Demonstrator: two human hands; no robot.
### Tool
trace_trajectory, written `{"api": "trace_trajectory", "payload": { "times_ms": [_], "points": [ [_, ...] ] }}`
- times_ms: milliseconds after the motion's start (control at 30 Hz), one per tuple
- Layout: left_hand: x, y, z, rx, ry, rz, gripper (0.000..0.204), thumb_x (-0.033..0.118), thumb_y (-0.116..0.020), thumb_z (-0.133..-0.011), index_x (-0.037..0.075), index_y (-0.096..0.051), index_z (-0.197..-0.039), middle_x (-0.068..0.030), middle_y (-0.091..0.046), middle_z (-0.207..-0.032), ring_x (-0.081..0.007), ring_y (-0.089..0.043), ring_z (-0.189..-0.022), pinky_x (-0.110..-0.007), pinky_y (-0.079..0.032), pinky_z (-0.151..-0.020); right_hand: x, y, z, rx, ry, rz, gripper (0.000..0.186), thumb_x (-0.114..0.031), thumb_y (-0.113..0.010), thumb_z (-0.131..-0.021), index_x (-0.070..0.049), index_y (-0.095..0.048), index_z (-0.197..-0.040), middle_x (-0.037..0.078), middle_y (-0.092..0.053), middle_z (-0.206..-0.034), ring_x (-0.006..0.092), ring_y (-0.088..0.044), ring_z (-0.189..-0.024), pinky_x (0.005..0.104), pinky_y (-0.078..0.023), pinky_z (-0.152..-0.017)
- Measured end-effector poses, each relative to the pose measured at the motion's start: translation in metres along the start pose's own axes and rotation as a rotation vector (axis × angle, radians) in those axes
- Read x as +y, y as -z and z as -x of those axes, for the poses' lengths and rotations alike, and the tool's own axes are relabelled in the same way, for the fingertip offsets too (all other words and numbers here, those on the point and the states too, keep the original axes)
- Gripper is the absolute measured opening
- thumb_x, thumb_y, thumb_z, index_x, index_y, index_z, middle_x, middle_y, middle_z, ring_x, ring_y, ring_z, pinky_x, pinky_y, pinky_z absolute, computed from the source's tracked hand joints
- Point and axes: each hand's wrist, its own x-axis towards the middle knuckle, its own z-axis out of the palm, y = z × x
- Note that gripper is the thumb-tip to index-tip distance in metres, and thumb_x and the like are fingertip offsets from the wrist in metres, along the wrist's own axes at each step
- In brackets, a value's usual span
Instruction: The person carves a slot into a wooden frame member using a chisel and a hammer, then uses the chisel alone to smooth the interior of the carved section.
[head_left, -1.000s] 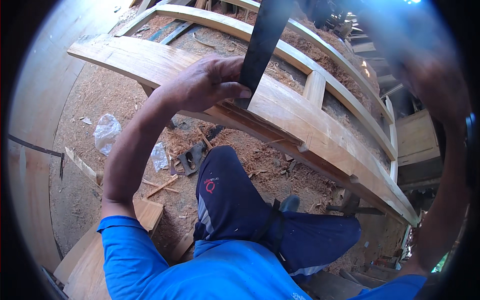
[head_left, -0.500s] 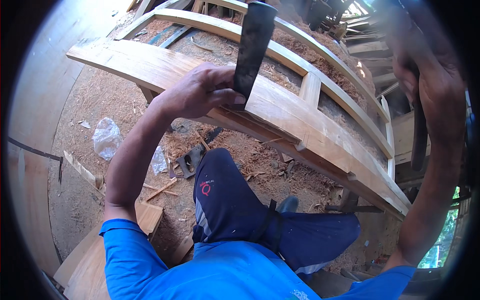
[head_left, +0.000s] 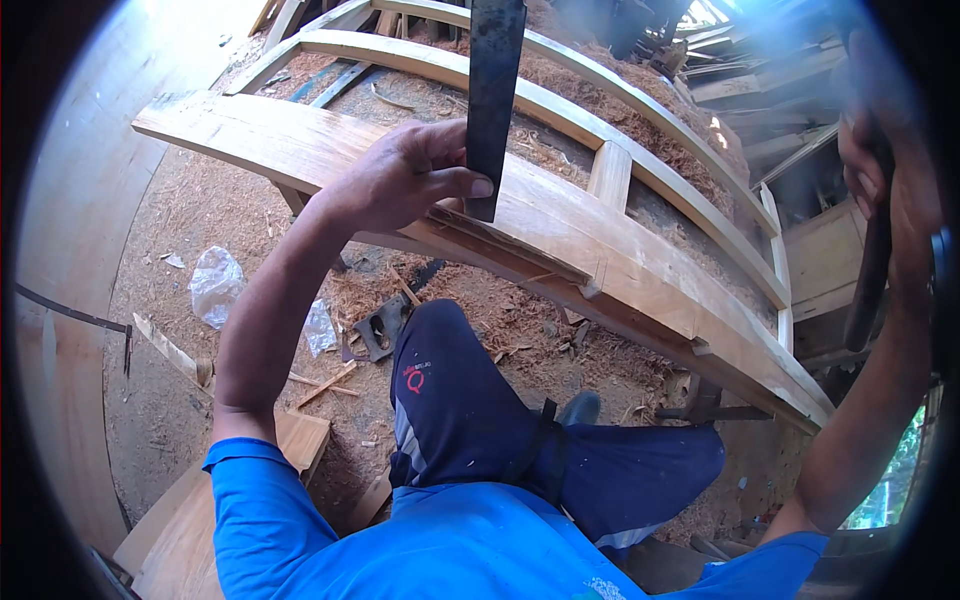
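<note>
My left hand point(head_left: 410, 175) pinches a wide, dark steel blade point(head_left: 493, 105), held almost upright on the long pale timber beam point(head_left: 270, 135) at its near edge, where a split strip runs along a cut recess point(head_left: 510, 255). My right hand point(head_left: 890, 170) is raised at the upper right, wrapped round a dark, rod-like tool handle point(head_left: 865, 305); its upper end is lost in haze. My bent legs in dark trousers point(head_left: 460, 400) are below the beam.
Curved wooden frame rails point(head_left: 700, 200) lie beyond the beam. A handsaw point(head_left: 380, 330) and crumpled clear plastic point(head_left: 215, 285) lie in sawdust by my knee. Boards point(head_left: 280, 470) sit at the lower left, plywood point(head_left: 70, 400) at the left, and stacked offcuts point(head_left: 760, 70) at the upper right.
The blade's top has swung left, so it stands more upright. My right hand and the tool in it shifted, with more of the handle showing now than a second ago.
</note>
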Motion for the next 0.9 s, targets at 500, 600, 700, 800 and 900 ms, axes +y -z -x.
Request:
{"api": "trace_trajectory", "payload": {
  "times_ms": [500,600,700,800,900],
  "points": [
    [-0.0031,-0.0048,0.0027,0.029,-0.033,-0.143,0.016,0.008,-0.069,-0.091,0.004,-0.063,-0.105,-0.0012,-0.070,-0.093,-0.0084,-0.064,-0.088,-0.028,-0.054,-0.081,0.0019,-0.0064,-0.0053,-0.017,-0.009,0.040,0.028,-0.013,-0.050,-0.098,-0.005,-0.064,-0.122,-0.002,-0.060,-0.076,0.0043,-0.052,-0.064,0.0210,-0.041,-0.057],
    [-0.0046,-0.0033,0.0015,0.020,-0.058,-0.073,0.018,0.009,-0.070,-0.091,0.004,-0.063,-0.106,-0.0017,-0.070,-0.092,-0.0083,-0.064,-0.087,-0.029,-0.053,-0.081,0.0007,-0.0064,-0.0056,-0.018,-0.008,0.048,0.029,-0.012,-0.050,-0.098,-0.005,-0.064,-0.122,-0.002,-0.060,-0.076,0.0041,-0.052,-0.064,0.0209,-0.041,-0.057],
    [-0.0066,-0.0028,0.0021,0.036,-0.083,-0.092,0.018,0.010,-0.070,-0.090,0.005,-0.063,-0.106,-0.0018,-0.070,-0.091,-0.0082,-0.064,-0.086,-0.029,-0.053,-0.080,-0.0004,-0.0080,-0.0064,-0.022,-0.006,0.050,0.029,-0.012,-0.050,-0.098,-0.005,-0.064,-0.122,-0.002,-0.060,-0.076,0.0040,-0.052,-0.064,0.0207,-0.040,-0.057],
    [-0.0031,-0.0036,0.0048,0.033,-0.067,-0.121,0.018,0.012,-0.071,-0.090,0.006,-0.064,-0.106,-0.0018,-0.070,-0.089,-0.0077,-0.064,-0.085,-0.030,-0.053,-0.077,-0.0006,-0.0084,-0.0076,-0.021,-0.005,0.060,0.029,-0.012,-0.051,-0.098,-0.005,-0.064,-0.123,-0.002,-0.060,-0.076,0.0039,-0.052,-0.064,0.0206,-0.040,-0.056],
    [0.0019,-0.0048,0.0039,0.038,-0.090,-0.173,0.018,0.014,-0.070,-0.091,0.005,-0.064,-0.105,-0.0035,-0.071,-0.088,-0.0102,-0.064,-0.083,-0.031,-0.052,-0.076,-0.0027,-0.0077,-0.0069,-0.019,-0.010,0.077,0.029,-0.012,-0.051,-0.098,-0.005,-0.064,-0.123,-0.002,-0.060,-0.077,0.0037,-0.052,-0.065,0.0205,-0.040,-0.056]
  ]
}}
